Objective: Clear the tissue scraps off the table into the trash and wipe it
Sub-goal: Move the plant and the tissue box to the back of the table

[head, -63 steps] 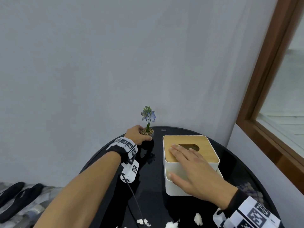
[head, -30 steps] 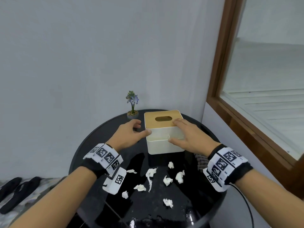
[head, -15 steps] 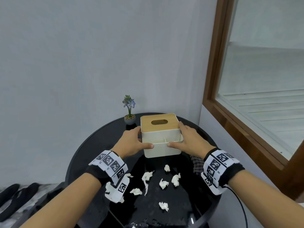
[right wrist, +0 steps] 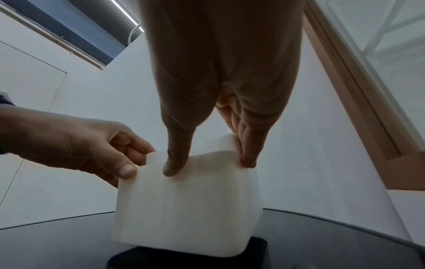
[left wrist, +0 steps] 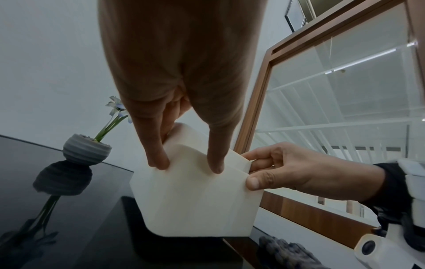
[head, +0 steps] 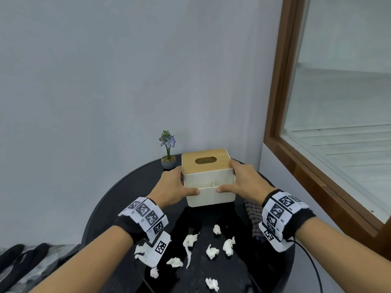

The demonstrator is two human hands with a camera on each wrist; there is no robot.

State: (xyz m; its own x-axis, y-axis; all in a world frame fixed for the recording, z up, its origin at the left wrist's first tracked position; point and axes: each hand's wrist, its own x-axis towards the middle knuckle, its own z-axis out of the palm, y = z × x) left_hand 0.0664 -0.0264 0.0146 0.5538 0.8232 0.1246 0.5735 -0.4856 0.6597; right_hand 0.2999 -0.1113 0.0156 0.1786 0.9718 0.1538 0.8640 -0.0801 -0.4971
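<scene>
Several white tissue scraps [head: 211, 251] lie scattered on the near half of the round glossy black table [head: 118, 199]. Behind them is a white tissue box [head: 208, 195] with a wooden lid and a front compartment. My left hand [head: 173, 189] grips its left side, thumb on the front rim. On the opposite side my right hand [head: 243, 185] holds it the same way. In the wrist views the tissue box [left wrist: 197, 205] [right wrist: 188, 205] seems slightly off the table, held by the left hand [left wrist: 186, 163] and right hand [right wrist: 207, 163].
A small potted flower [head: 168, 161] stands at the back of the table, left of the box. A dark checked cloth [head: 252, 214] lies at the table's right edge under my right wrist. A wood-framed window [head: 275, 123] is close on the right. Black slippers [head: 12, 256] lie on the floor at left.
My left hand left the flower pot and came to the box. Both hands went from resting on the box to gripping its sides, and the box rose a little.
</scene>
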